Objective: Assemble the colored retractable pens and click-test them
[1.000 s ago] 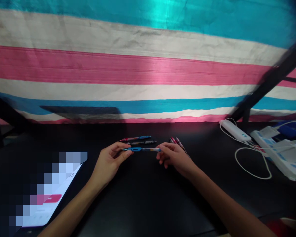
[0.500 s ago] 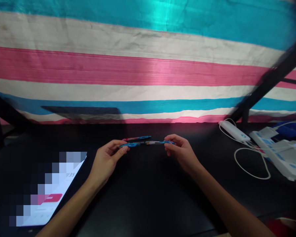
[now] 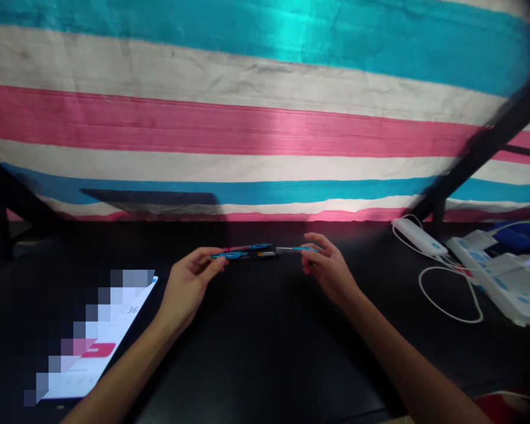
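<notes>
My left hand (image 3: 189, 280) pinches a pen (image 3: 234, 255) with a blue clip end and a dark body, held level and pointing right. Between the thumb and fingers of my right hand (image 3: 329, 265) is a slim pale tube with a light-blue end (image 3: 297, 248), its thin shaft reaching left towards the pen's tip. A small gap seems to lie between tube and pen, though I cannot tell whether they touch. Just behind the held pen lies a second pen (image 3: 251, 247), red and blue, partly hidden by it.
A lit phone (image 3: 110, 341), partly blurred out, lies on the black table (image 3: 247, 353) at the left. To the right are a white power strip (image 3: 490, 274) with plugs, a white device (image 3: 418, 235) and looped cables (image 3: 424, 294). A striped sheet (image 3: 247, 129) hangs behind.
The slim tube has come away to the right from its line with the pen, exposing more of its shaft. My right hand has shifted slightly right; my left hand has barely moved.
</notes>
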Tool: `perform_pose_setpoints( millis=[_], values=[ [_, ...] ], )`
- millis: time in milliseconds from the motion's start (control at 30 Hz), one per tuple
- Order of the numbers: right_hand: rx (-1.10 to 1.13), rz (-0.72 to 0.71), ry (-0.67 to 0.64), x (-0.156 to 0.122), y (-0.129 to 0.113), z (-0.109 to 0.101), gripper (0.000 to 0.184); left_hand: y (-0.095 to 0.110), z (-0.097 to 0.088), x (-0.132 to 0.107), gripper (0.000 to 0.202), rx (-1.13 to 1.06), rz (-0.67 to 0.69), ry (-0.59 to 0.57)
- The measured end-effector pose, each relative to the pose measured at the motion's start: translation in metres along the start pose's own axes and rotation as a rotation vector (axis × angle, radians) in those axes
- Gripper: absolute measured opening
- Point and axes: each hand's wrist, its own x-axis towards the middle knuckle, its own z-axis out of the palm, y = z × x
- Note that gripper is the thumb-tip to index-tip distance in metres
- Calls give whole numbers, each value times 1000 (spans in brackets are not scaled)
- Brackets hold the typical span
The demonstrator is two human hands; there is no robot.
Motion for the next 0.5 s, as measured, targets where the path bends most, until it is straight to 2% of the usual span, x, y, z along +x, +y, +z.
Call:
perform_pose_setpoints(
  millis=[500],
  values=[
    [-20,12,-30,-2,2,2,39,4,3,-3,25,-27,-34,-20]
  ],
)
